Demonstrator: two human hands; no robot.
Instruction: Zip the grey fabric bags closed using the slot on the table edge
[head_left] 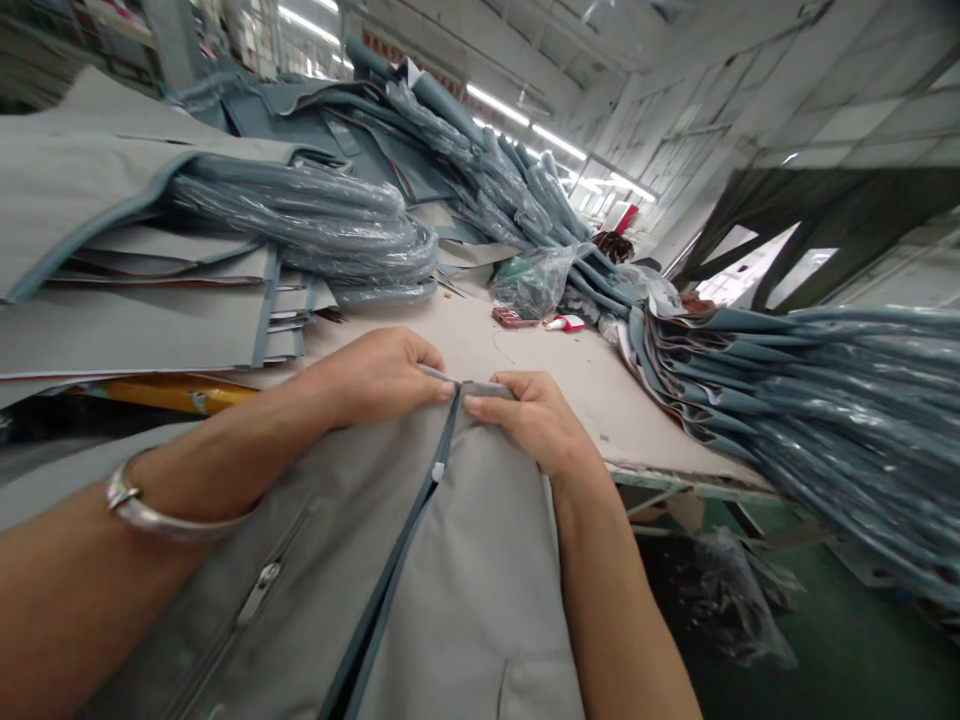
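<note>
A grey fabric piece [480, 560] with a dark blue edged opening down its middle hangs before me over the table's near edge. My left hand [382, 375] pinches its top edge just left of the opening. Just right of that opening, my right hand [532, 410] grips the same edge between thumb and fingers. The two hands are close together, a small gap apart. A small white piece [439, 471] sits on the blue edging below them. Lower left on the fabric is a zipper with a metal pull [259, 592].
Stacked grey panels with blue edging [150, 325] and plastic-wrapped blue rolls [337, 220] lie at left. More wrapped blue pieces [847, 400] overhang the table's right side. A red phone-like object [514, 318] and a small red-and-white bottle [566, 323] lie on the table [585, 390].
</note>
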